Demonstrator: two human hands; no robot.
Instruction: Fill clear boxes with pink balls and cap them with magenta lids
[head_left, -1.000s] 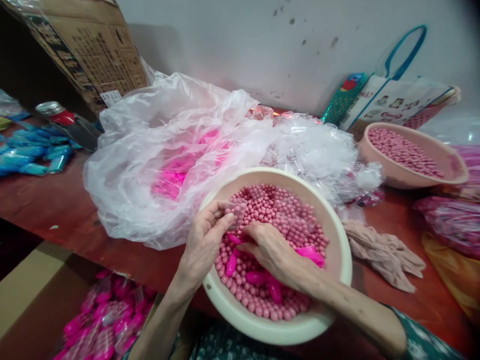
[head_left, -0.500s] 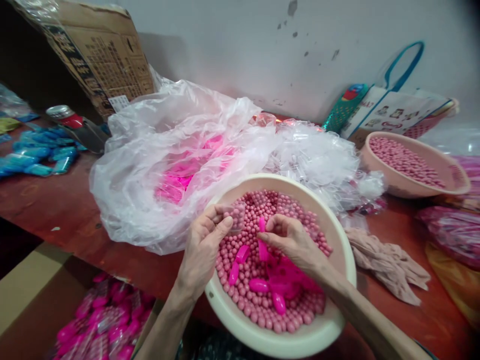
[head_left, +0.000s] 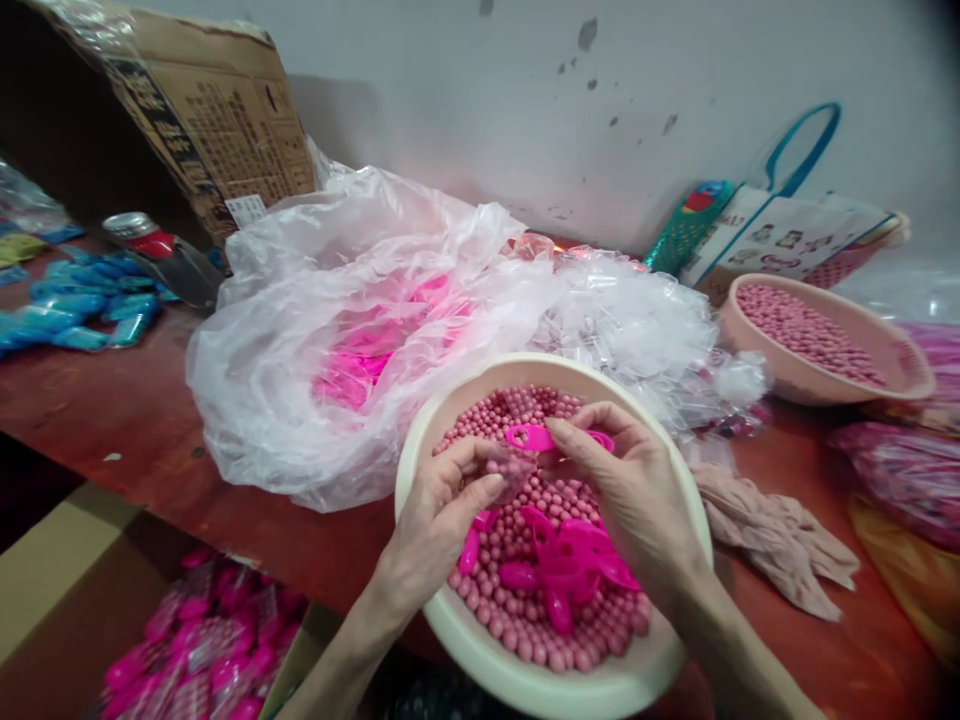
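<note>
Over a cream basin (head_left: 431, 640) of round pink beads (head_left: 517, 635), my two hands are close together. My left hand (head_left: 435, 520) is closed on a small clear plastic container (head_left: 511, 472) that has pink beads in it. Between the thumb and fingers of my right hand (head_left: 637, 480) is a bright pink plastic piece (head_left: 529, 437) with a hole near its end, lying crosswise just above the container. Several more pink plastic pieces (head_left: 562, 570) lie on the beads below my hands. My right fingers hide part of the held piece.
Behind the basin lie an open plastic bag (head_left: 255, 390) of pink parts and a heap of clear plastic pieces (head_left: 637, 320). A second bead basin (head_left: 900, 375) and a crumpled beige cloth (head_left: 772, 535) are at right. A cardboard box (head_left: 67, 590) of filled pink items stands lower left.
My right hand has lifted a pink plastic piece from the basin and turned it crosswise. My left hand has moved right with the clear container, so the hands are nearer each other.
</note>
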